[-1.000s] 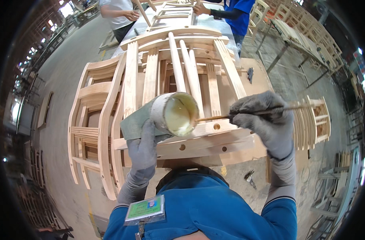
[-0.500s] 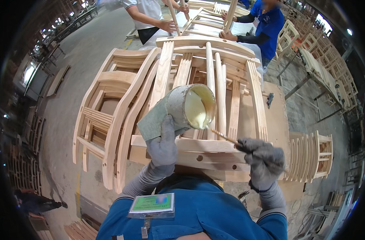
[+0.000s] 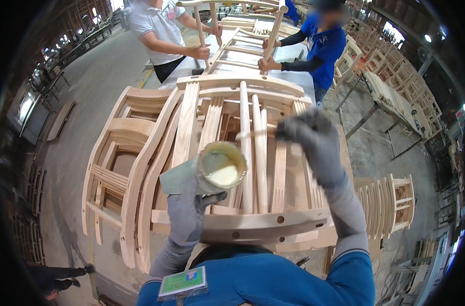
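Observation:
My left hand (image 3: 185, 217), in a grey glove, is closed round a round pot (image 3: 219, 152) tilted so its mouth shows. Pale cream liquid (image 3: 224, 174) pools inside, likely glue. A flat grey-green piece (image 3: 176, 176) sits against the pot's left side. My right hand (image 3: 311, 137), gloved and smeared by motion, grips a thin brush (image 3: 255, 134) whose tip points left, above the wooden rods. Below both hands lies a pale wooden chair frame (image 3: 242, 218) with curved rails, slats (image 3: 186, 122) and loose round rods (image 3: 246, 148) across it.
Curved chair frames (image 3: 135, 163) lean at the left. Slatted wooden parts (image 3: 382, 209) are stacked at the right. Across the table, a person in white (image 3: 156, 30) and a person in blue (image 3: 324, 46) hold a chair frame upright. A long bench (image 3: 390, 97) stands at the far right.
My right hand has risen and moved away from the pot, taking the brush out of it. The pot is now lower and more upright. The co-workers' frame has come up into view.

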Tool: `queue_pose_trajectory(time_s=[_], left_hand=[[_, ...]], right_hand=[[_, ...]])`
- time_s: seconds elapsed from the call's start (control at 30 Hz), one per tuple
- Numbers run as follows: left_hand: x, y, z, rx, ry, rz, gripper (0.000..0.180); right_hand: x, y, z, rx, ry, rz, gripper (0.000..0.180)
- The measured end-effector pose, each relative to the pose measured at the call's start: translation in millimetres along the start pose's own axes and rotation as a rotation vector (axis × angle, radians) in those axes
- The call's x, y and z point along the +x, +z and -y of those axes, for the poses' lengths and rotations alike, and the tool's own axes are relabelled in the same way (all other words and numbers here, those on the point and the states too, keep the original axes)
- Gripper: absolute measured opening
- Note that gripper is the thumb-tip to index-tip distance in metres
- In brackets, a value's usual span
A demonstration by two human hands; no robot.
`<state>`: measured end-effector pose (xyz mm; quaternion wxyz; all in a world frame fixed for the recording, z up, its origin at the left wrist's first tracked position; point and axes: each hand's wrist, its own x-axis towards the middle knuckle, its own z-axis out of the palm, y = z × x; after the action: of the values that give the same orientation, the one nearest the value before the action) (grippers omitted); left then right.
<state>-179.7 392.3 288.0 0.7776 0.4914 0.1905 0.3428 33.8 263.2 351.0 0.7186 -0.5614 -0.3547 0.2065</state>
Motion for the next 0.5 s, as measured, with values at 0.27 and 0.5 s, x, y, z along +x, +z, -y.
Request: queue_pose_trajectory(time_s=[0.27,0.5], left_hand=[[1,-19,-16,0.051,0.089,-0.182,0.040],[-7,-48,4,0.370,0.228,-0.269,0.044]], right_hand=[[224,-93,-51,-0.540,-0.167,-0.141,0.031],[276,-102,-94,-0.765,-0.189,-0.019,0.034]])
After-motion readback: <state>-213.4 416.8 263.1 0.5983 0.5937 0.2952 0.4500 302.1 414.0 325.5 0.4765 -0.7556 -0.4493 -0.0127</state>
